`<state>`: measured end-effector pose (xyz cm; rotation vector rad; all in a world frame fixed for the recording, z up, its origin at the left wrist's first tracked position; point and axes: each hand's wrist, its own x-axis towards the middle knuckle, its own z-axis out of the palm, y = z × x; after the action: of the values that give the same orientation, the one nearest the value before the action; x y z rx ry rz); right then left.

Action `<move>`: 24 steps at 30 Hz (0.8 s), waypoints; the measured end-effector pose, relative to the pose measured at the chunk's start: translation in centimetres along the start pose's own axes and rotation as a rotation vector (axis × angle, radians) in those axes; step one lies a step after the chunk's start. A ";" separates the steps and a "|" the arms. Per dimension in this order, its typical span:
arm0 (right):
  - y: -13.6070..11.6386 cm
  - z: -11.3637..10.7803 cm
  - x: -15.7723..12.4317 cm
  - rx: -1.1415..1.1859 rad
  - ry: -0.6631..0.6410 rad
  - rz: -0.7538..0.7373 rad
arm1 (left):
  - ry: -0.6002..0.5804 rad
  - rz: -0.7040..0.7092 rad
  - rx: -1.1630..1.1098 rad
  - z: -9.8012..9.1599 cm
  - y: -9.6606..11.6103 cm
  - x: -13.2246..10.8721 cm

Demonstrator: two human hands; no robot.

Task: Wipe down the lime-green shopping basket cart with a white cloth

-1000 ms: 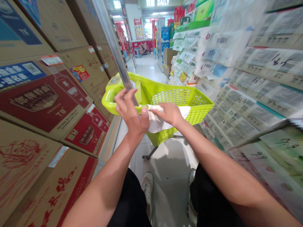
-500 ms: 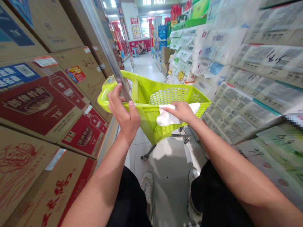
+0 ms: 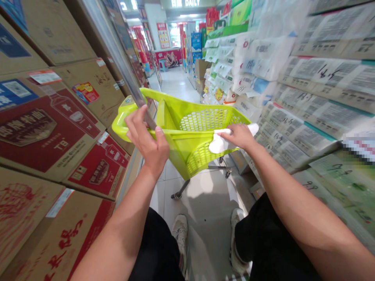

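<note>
A lime-green shopping cart (image 3: 172, 156) with mesh sides stands in front of me. Its basket has nothing visible inside. My left hand (image 3: 148, 138) is closed around the grey metal pole (image 3: 123, 66) where it meets the cart's near rim, thumb on one side and fingers on the other. A white cloth (image 3: 218, 143) is folded over the near rim towards the basket's far right end. My right hand (image 3: 240, 136) grips this cloth and presses it on the rim. Part of the cloth sticks out beyond the hand on the right.
Stacked cardboard boxes (image 3: 32, 125) rise close on the left. Shelves of wrapped tissue packs (image 3: 316, 97) line the right side. A tiled floor aisle (image 3: 175, 84) runs ahead to a blue stool (image 3: 163, 64). My shoes (image 3: 180, 230) are on the floor behind the cart.
My right hand has slid the white cloth along the rim to the right, towards the basket's end. My left hand keeps its hold on the pole. The whole view has shifted slightly.
</note>
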<state>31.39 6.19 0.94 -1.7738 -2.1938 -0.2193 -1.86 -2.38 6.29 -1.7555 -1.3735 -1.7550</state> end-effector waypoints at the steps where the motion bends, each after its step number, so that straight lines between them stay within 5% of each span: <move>1: -0.5 0.0 -0.1 0.000 0.002 -0.011 | -0.009 -0.015 0.008 0.0 0.1 0.0; 10: -12.0 -0.1 -0.9 0.257 0.174 -0.150 | -0.023 -0.079 0.094 -0.2 1.3 -0.4; 13: -13.9 -0.3 -0.8 0.313 0.170 -0.170 | -0.050 -0.097 0.118 -0.6 1.2 -0.3; 18: -12.1 -0.2 -0.4 0.247 0.111 -0.234 | -0.075 -0.073 0.180 -1.1 -0.2 0.5; 24: -5.1 0.3 -0.4 0.081 0.013 -0.166 | -0.012 -0.006 0.170 -1.3 -3.0 1.2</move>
<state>26.50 4.73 0.93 -1.5450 -2.3076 -0.1761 -5.14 -1.41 6.40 -1.6756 -1.4866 -1.5821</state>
